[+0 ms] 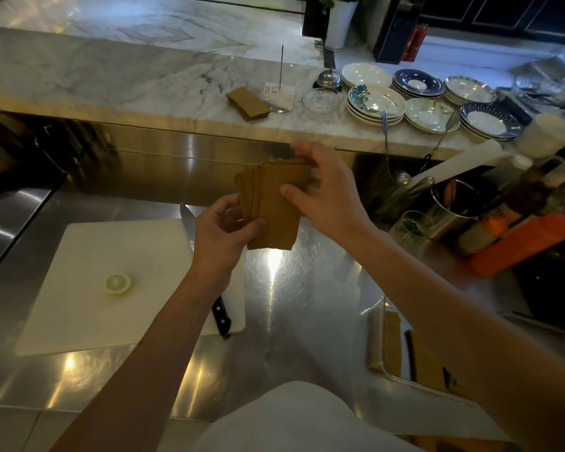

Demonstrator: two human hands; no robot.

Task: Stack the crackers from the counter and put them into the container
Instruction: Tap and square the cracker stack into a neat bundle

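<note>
I hold a fanned bunch of thin brown rectangular crackers [273, 203] above the steel counter. My left hand [221, 234] grips their lower left corner from below. My right hand [323, 190] pinches their upper right side, thumb on the front face. A second small pile of crackers [248, 103] lies on the raised marble ledge further back. A clear container [377, 337] with brown crackers inside sits at the lower right, partly hidden behind my right forearm.
A white cutting board [88, 288] with a lemon half [117, 283] and a black-handled knife [221, 314] lies to the left. Stacked plates [374, 104], a receipt spike [279, 99] and a bell [329, 78] stand on the ledge. Bottles and a utensil pot [454, 207] crowd the right.
</note>
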